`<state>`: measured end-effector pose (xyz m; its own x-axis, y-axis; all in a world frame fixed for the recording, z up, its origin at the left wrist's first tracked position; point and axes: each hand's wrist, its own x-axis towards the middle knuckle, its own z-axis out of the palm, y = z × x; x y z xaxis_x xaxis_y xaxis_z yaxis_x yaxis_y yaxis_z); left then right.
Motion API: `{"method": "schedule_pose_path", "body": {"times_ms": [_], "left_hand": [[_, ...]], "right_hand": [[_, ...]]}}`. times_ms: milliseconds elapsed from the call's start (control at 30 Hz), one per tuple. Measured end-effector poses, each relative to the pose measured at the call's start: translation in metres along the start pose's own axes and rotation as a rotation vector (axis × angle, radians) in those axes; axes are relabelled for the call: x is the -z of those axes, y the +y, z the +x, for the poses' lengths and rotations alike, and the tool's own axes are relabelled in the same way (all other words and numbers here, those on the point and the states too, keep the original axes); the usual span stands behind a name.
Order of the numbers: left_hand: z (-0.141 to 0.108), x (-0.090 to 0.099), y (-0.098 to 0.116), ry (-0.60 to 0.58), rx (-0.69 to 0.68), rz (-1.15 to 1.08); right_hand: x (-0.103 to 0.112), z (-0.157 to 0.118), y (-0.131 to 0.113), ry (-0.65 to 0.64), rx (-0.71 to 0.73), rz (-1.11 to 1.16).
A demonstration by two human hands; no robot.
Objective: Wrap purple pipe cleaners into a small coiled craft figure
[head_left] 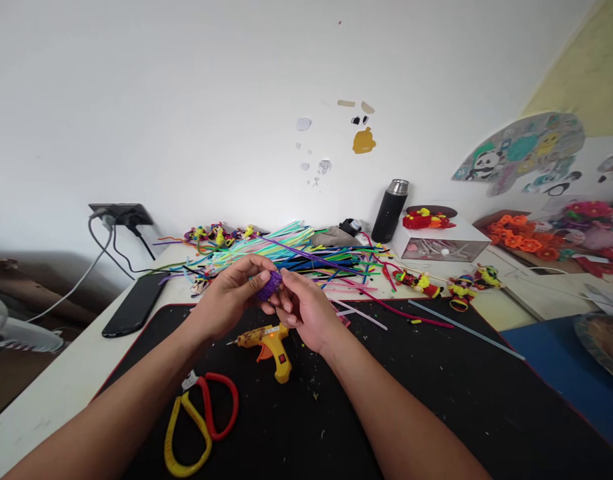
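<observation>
A small purple coil of fuzzy pipe cleaner [270, 285] is held up between my two hands, above the black mat [386, 387]. My left hand [236, 287] pinches it from the left with thumb and fingers. From the right, the thumb and fingers of my right hand [306, 303] close on its other side. Just below my hands lies a yellow hot glue gun [276, 350], its nozzle toward the left. Scissors [206, 427] with one red and one yellow handle rest near my left forearm.
A pile of coloured pipe cleaners [296, 250] lies behind my hands. A black phone [136, 303] is at left, below a wall socket [121, 213]. A black flask [390, 210] and white drawer box [436, 243] stand at back right, with small pipe-cleaner figures [461, 290] in front.
</observation>
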<state>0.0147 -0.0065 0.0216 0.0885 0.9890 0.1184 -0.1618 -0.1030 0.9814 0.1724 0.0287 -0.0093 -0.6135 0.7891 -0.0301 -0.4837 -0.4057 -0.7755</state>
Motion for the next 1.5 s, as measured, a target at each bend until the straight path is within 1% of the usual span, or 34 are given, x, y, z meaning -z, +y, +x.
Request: {"method": "schedule_pose_path", "body": {"times_ms": [233,367,567,833,1000,1300,1500], "left_hand": [[0.0004,-0.0025,0.0003,-0.01,0.023,-0.011],[0.0007,-0.0043,-0.0001,0.01,0.032,-0.023],[0.0002,-0.008,-0.0019,0.048,0.058,-0.101],[-0.0015,-0.0063,0.0004,0.023,0.079,-0.134],[-0.0011,-0.0064,0.0007,-0.021,0.071,-0.132],[-0.0001,-0.0076,-0.0029,-0.007,0.055,-0.139],[0.0005,-0.0068,-0.0053,0.013,0.059,-0.14]], "right_hand": [[-0.0004,0.0002,0.0007,0.02,0.017,-0.021],[-0.0006,0.0007,0.0018,0.021,0.019,-0.023],[-0.0003,0.001,0.0026,0.025,0.035,-0.034],[0.0,0.0011,0.0004,0.039,0.062,-0.009],[0.0015,0.0018,0.0011,0.05,0.056,-0.019],[0.0012,0.0032,0.0029,0.055,0.058,-0.001],[0.0017,0.0046,0.0061,0.08,0.061,0.005]]}}
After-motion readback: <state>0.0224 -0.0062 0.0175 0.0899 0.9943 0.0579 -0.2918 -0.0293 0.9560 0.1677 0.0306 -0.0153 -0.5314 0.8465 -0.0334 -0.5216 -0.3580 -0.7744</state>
